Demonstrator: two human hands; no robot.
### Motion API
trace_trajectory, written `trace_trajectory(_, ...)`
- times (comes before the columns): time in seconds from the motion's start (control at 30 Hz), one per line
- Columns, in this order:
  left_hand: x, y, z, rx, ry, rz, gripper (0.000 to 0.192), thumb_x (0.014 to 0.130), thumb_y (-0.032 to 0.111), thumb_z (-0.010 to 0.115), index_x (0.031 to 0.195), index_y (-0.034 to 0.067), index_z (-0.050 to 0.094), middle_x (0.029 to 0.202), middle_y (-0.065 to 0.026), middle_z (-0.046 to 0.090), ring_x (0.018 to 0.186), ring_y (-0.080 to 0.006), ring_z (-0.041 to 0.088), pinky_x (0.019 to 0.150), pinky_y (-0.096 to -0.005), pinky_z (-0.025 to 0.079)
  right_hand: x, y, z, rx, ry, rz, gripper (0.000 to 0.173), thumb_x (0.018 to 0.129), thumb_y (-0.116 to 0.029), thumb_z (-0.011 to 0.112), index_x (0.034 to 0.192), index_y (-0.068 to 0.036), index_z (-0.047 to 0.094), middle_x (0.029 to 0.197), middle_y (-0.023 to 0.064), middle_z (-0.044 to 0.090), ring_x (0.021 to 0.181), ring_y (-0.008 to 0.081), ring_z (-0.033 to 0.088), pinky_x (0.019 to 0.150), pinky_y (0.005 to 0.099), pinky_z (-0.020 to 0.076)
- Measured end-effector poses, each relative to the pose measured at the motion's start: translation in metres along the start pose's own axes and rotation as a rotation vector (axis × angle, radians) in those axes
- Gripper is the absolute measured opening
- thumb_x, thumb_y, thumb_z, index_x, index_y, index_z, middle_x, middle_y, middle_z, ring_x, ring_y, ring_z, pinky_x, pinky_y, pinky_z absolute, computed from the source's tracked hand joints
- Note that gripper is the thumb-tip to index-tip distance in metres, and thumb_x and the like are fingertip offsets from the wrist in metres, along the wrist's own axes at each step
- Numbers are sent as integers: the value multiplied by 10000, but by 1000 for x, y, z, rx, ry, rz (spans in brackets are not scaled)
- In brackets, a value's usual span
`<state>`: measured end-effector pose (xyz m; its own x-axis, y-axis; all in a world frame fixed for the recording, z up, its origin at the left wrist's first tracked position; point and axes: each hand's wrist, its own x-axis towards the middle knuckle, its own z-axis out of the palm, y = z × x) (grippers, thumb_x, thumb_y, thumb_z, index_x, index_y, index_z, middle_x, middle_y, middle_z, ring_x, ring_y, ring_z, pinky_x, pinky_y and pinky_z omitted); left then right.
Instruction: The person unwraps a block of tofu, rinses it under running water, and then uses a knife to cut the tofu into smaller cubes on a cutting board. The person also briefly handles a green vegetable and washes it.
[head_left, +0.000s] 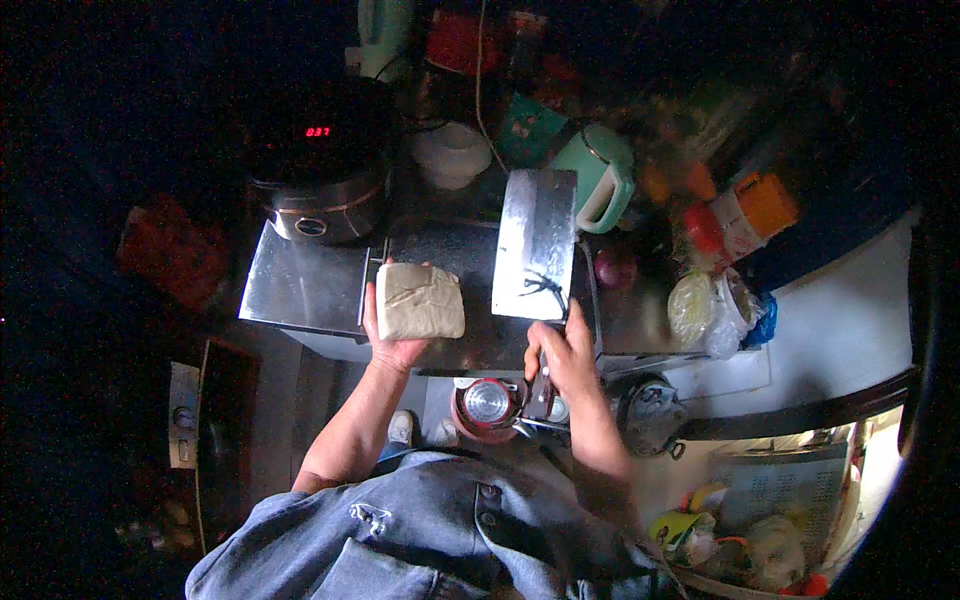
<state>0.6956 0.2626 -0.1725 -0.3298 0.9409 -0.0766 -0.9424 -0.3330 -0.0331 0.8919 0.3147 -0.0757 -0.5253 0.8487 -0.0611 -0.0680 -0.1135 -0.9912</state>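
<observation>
A pale block that looks like tofu (421, 304) rests on the palm of my left hand (397, 346), its fingertips showing at the block's left and far edges. My right hand (564, 352) is closed around the handle of a broad metal cleaver (534, 244). The cleaver's blade points away from me, to the right of the block and apart from it, with a dark mark near the handle end. Both hands are over the near part of a dark countertop (472, 345).
A rice cooker (315, 199) stands at the back left. Beyond the cleaver are white bowls (451, 154) and a light green kettle (600, 180). An onion (615, 268) and plastic bags (705, 311) lie to the right. Pots (487, 405) are below the counter edge.
</observation>
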Motion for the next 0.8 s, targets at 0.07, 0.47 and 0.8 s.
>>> trace_trajectory(0.07,3,-7,-2,-54,-30,-50,455,828,501,365,1175,222,460,1211,-130,444,1118,-333,396,950,-499,278,-13,-7,4,-47,-60,7,139,826,-37,442,933,-47,353,569,25,425,360,105,427,300,235,340)
trace_trajectory(0.47,12,-30,-5,-20,-37,-83,515,788,564,370,1219,287,419,1132,-58,508,1046,-280,463,903,-476,337,-29,33,23,-760,-19,-190,264,799,-104,516,970,10,351,568,109,474,445,218,478,416,327,386)
trace_trajectory(0.8,20,-29,-12,36,-10,-109,569,771,644,316,1243,332,382,1147,-58,497,1044,-284,464,883,-494,352,-34,26,35,-791,21,-210,288,770,-109,542,969,5,367,717,246,539,689,428,536,539,419,408)
